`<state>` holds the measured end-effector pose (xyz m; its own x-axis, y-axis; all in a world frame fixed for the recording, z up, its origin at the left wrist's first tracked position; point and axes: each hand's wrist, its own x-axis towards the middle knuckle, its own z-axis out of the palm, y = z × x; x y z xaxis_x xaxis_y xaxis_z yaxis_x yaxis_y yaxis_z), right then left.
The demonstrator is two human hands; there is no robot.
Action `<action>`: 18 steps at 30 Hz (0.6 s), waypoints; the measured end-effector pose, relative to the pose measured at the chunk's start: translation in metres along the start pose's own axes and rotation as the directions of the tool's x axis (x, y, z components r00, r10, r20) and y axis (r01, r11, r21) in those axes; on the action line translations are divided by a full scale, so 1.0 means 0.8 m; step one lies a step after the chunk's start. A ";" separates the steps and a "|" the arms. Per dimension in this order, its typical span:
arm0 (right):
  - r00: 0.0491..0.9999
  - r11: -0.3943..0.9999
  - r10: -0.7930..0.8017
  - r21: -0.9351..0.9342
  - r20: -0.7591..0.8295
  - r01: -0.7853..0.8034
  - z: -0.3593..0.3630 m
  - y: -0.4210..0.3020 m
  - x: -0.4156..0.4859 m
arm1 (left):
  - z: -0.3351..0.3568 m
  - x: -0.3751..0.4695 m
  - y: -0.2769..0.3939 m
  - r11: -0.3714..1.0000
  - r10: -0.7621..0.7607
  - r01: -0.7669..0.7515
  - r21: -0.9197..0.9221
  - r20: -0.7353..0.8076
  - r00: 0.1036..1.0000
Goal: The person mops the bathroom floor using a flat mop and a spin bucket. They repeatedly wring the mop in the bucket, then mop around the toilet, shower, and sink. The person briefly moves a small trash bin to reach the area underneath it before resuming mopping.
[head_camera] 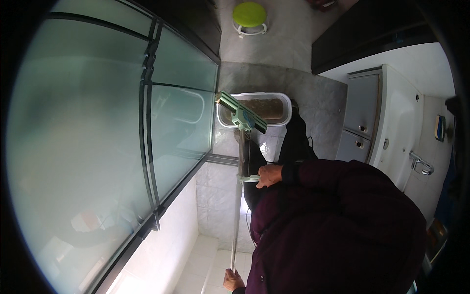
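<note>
A sponge mop (242, 117) with a pale green head and a metal pole slants down through the middle. Its head lies across the left part of a white-rimmed plastic tub (288, 106) holding brownish, murky water. My right hand (270, 175) grips the pale green lever (250, 179) partway along the pole. Low in the view, my left hand (233, 281) is closed around the pole (237, 220) near its far end. Whether the sponge touches the water is hidden by the head.
Frosted glass panels (80, 110) in dark frames stand at left. A dark floor track (222, 159) crosses the floor. At right are a white basin (398, 117) with a chrome faucet (420, 163) and grey cabinet doors (363, 103). A green-topped stool (249, 14) stands beyond the tub.
</note>
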<state>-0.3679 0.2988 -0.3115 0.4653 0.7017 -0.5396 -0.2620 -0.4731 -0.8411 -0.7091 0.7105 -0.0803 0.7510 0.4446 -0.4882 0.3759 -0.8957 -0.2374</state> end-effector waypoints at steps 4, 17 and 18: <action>0.989 0.989 0.147 0.015 0.029 -0.148 0.002 0.001 0.002 | -0.024 0.013 0.006 0.952 0.238 -0.208 0.225 -0.114 0.965; 0.994 0.994 0.092 -0.066 0.051 -0.089 -0.038 0.058 0.010 | -0.045 0.036 0.074 0.974 0.204 -0.180 0.140 -0.185 0.961; 0.996 0.992 0.038 -0.119 0.075 -0.029 -0.039 0.064 0.013 | -0.045 0.038 0.074 0.971 0.221 -0.196 0.138 -0.196 0.955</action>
<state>-0.3504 0.2655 -0.3594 0.3899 0.7212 -0.5726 -0.1729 -0.5534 -0.8148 -0.6445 0.6710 -0.0791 0.9068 0.2278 -0.3547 0.1426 -0.9575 -0.2506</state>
